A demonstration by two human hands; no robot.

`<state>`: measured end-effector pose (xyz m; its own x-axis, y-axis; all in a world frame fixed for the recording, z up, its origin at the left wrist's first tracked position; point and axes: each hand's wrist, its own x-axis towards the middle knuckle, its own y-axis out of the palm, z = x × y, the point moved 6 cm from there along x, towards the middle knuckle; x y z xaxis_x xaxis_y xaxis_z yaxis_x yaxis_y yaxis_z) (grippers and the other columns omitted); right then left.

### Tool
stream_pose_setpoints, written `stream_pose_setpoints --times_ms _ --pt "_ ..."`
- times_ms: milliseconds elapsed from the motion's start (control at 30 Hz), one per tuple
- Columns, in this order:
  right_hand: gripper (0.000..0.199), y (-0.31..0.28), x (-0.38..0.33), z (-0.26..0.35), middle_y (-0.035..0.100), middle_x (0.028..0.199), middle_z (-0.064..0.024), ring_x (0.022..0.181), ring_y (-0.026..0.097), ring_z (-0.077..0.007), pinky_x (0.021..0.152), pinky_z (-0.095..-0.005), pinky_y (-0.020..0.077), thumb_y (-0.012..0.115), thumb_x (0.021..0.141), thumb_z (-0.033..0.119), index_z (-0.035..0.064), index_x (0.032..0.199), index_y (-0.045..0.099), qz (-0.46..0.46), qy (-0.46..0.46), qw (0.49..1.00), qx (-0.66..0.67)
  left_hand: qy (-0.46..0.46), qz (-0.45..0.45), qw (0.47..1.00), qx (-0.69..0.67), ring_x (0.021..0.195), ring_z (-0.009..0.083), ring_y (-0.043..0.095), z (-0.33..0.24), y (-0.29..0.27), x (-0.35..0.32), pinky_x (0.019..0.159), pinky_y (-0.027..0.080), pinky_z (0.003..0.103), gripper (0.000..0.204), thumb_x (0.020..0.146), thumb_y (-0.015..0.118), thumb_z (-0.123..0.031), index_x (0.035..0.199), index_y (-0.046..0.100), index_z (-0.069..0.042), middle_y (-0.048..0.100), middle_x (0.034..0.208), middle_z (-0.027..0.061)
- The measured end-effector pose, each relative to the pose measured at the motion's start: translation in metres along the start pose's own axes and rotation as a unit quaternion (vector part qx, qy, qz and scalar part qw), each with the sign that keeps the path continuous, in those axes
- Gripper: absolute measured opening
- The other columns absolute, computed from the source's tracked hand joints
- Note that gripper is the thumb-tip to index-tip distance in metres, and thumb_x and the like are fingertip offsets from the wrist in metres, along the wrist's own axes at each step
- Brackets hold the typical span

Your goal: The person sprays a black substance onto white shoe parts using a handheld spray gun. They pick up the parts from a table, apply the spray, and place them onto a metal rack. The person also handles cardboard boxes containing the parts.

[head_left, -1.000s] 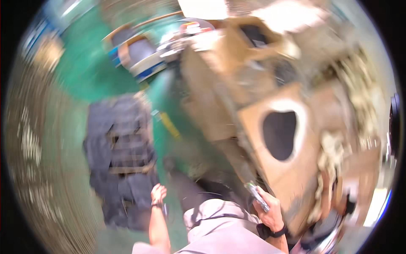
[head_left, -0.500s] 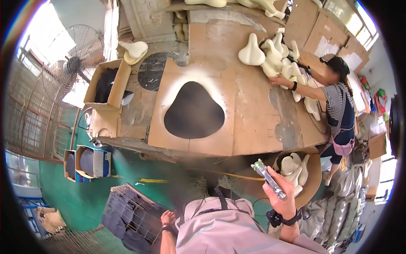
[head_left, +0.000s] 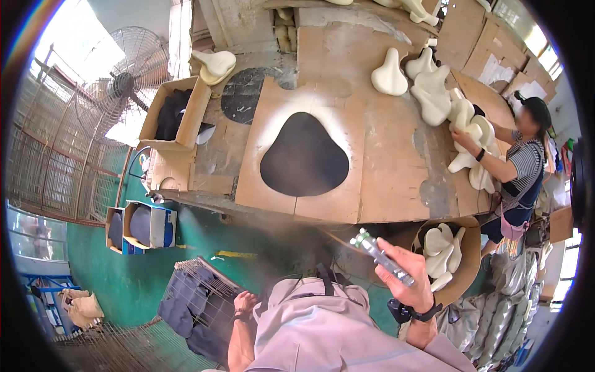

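My right hand (head_left: 406,276) is wrapped round a small silver spray gun (head_left: 385,260), raised in front of the table's near edge. Faint mist hangs to the left of its nozzle. On the table, a dark rounded-triangular cover piece (head_left: 304,155) lies flat on a cardboard sheet (head_left: 263,105), with whitish overspray around its upper edges. Low at my left side, my left hand (head_left: 245,302) has curled fingers, beside the edge of a wire rack (head_left: 214,273) holding dark pieces (head_left: 186,291). Whether it grips the rack is hidden.
At the right a co-worker (head_left: 524,149) handles pale foam bicycle saddles (head_left: 431,93). More saddles fill a round cardboard bin (head_left: 468,266). A carton of dark pieces (head_left: 199,118) stands at the table's left, near a large fan (head_left: 123,84). Small boxes (head_left: 162,226) sit below.
The view has shifted, so the table sits further right. My right hand with the spray gun has moved left relative to the table. The co-worker's hands have drawn back rightward with saddles.
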<state>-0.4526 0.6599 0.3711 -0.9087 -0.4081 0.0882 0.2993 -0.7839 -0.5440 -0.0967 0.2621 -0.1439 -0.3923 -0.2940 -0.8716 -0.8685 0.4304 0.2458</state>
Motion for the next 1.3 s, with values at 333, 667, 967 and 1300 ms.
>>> stream_pose_setpoints --times_ms 333,667,967,1300 --pt "0.054 -0.002 -0.020 -0.005 0.068 0.096 -0.0187 0.079 0.067 -0.0305 0.073 -0.0322 0.0522 0.073 0.076 -0.004 -0.0024 0.128 0.058 0.061 0.068 0.996 0.004 0.055 -0.056 0.941 0.329 0.096 0.0273 0.070 -0.013 0.006 -0.004 0.086 0.056 0.036 0.039 0.087 0.068 -0.012 0.120 0.062 0.008 0.070 0.106 0.0175" --pt "0.045 -0.036 -0.066 -0.042 0.071 0.097 -0.0166 0.080 0.068 -0.0222 0.074 -0.0296 0.0519 0.071 0.081 0.002 -0.0030 0.125 0.061 -0.102 0.187 0.977 0.024 -0.078 0.112 0.990 0.036 0.067 0.0230 0.059 -0.028 0.025 0.047 0.056 0.051 0.036 0.030 0.091 0.053 -0.009 0.120 0.053 0.001 0.059 0.079 0.0083" --pt "0.044 -0.022 -0.035 -0.041 0.070 0.088 -0.0118 0.067 0.062 -0.0151 0.064 -0.0272 0.0497 0.070 0.083 0.001 -0.0044 0.125 0.061 -0.177 0.144 0.973 0.020 -0.020 0.063 0.988 0.143 0.069 0.0239 0.063 -0.063 0.055 0.049 0.052 0.051 0.033 0.042 0.090 0.061 -0.009 0.129 0.049 -0.003 0.063 0.091 0.0148" --pt "0.044 -0.010 0.005 -0.011 0.070 0.093 -0.0155 0.073 0.066 -0.0229 0.069 -0.0298 0.0516 0.070 0.083 0.001 -0.0034 0.125 0.060 -0.141 0.076 0.987 -0.008 -0.017 0.015 0.987 0.160 0.072 0.0254 0.067 -0.039 0.010 0.035 0.060 0.058 0.037 0.042 0.088 0.063 -0.004 0.126 0.051 0.008 0.065 0.088 0.0164"
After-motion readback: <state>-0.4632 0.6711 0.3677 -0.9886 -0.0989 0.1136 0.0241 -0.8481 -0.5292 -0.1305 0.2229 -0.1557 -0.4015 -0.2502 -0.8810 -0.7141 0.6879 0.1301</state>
